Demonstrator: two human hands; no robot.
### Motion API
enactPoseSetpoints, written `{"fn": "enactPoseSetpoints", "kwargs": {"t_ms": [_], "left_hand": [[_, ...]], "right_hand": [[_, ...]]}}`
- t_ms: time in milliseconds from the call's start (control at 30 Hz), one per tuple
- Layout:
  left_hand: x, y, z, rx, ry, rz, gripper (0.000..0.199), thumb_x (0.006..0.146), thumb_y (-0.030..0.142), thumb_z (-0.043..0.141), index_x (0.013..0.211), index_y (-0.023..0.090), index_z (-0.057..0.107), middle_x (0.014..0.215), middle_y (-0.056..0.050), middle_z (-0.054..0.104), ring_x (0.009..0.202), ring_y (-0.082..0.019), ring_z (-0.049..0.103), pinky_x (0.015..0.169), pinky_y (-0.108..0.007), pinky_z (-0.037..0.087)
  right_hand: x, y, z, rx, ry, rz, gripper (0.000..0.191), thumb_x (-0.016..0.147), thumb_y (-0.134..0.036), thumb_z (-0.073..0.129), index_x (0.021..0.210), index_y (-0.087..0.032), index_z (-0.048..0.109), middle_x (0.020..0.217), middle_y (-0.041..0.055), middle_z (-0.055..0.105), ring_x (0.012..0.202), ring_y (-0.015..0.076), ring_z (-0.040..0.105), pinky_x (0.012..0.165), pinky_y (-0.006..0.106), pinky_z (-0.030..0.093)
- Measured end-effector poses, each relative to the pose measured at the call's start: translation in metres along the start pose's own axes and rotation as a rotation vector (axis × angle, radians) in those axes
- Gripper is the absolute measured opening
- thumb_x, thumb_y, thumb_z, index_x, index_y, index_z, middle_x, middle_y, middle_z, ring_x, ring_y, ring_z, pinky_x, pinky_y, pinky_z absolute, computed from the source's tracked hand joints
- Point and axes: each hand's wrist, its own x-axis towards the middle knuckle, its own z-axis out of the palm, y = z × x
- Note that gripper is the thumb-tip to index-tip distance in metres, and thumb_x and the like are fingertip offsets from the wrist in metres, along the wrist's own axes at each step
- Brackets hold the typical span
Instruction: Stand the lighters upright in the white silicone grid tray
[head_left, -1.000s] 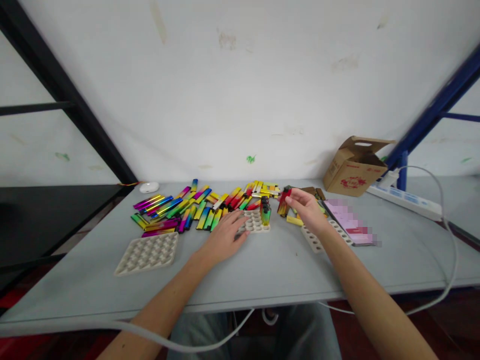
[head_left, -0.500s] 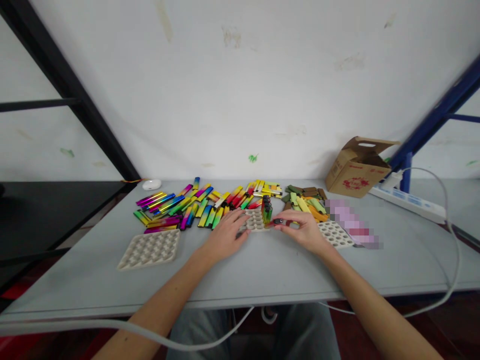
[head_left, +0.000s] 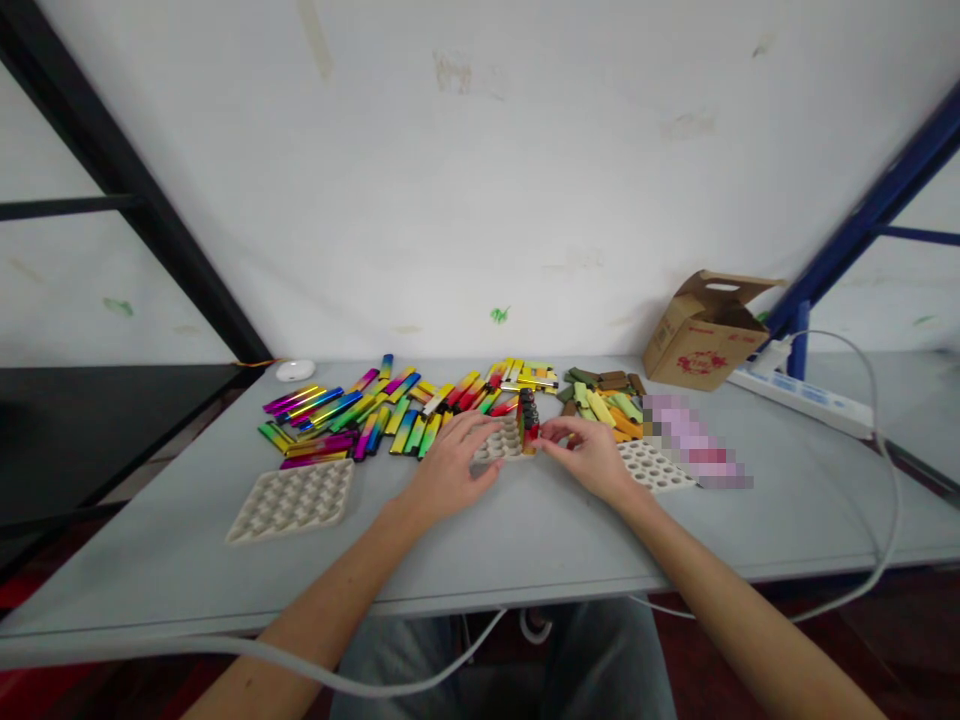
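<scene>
Head view: left hand (head_left: 452,468) partly hides middle tray (head_left: 504,441).

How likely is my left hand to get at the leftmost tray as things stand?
Probably yes: only tabletop shows between the left hand and the leftmost tray.

Shiny, slim lighters (head_left: 330,411) fade between magenta, yellow, blue and green, while the upright, black-topped lighter (head_left: 529,437) runs red into golden yellow. Matte, slim pieces (head_left: 600,407) are olive, brown, pale yellow and orange. The brown cardboard box (head_left: 697,362) bears a red printed motif.
</scene>
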Motion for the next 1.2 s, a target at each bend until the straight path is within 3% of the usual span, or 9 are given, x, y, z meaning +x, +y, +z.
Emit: {"fn": "enactPoseSetpoints", "kwargs": {"t_ms": [133,333,700,1200], "left_hand": [[0.004,0.013,-0.005,-0.033,-0.007,0.059,0.046,0.087,0.026,0.057,0.132,0.02,0.052,0.124,-0.011,0.059,0.117,-0.024,0.052,0.104,-0.043,0.043],[0.009,0.021,-0.005,-0.018,-0.109,0.067,0.061,0.087,0.029,0.059,0.144,0.024,0.039,0.125,-0.01,0.056,0.117,-0.025,0.051,0.103,-0.044,0.041],[0.012,0.021,-0.004,0.0,-0.134,0.08,0.054,0.091,0.031,0.053,0.144,0.025,0.041,0.119,-0.01,0.057,0.112,-0.024,0.051,0.099,-0.042,0.042],[0.013,0.022,-0.002,-0.027,-0.148,0.066,0.053,0.093,0.028,0.05,0.145,0.026,0.039,0.125,-0.009,0.058,0.116,-0.024,0.05,0.102,-0.042,0.041]], "right_hand": [[-0.001,-0.001,-0.002,-0.096,-0.048,-0.01,0.018,0.082,-0.036,0.067,0.079,-0.02,0.073,0.074,0.002,0.074,0.062,0.0143,0.064,0.056,0.025,0.045],[-0.002,-0.002,-0.001,-0.191,-0.095,-0.014,0.018,0.084,-0.034,0.065,0.079,-0.019,0.074,0.074,0.0032,0.074,0.061,0.015,0.065,0.059,0.026,0.045],[-0.004,-0.003,0.002,-0.245,-0.088,-0.071,0.017,0.084,-0.036,0.065,0.083,-0.019,0.07,0.076,0.0026,0.073,0.056,0.0136,0.06,0.059,0.026,0.043],[-0.006,-0.004,0.005,-0.382,-0.077,-0.127,0.018,0.088,-0.035,0.061,0.083,-0.019,0.067,0.074,0.0028,0.068,0.058,0.014,0.056,0.059,0.026,0.038]]}}
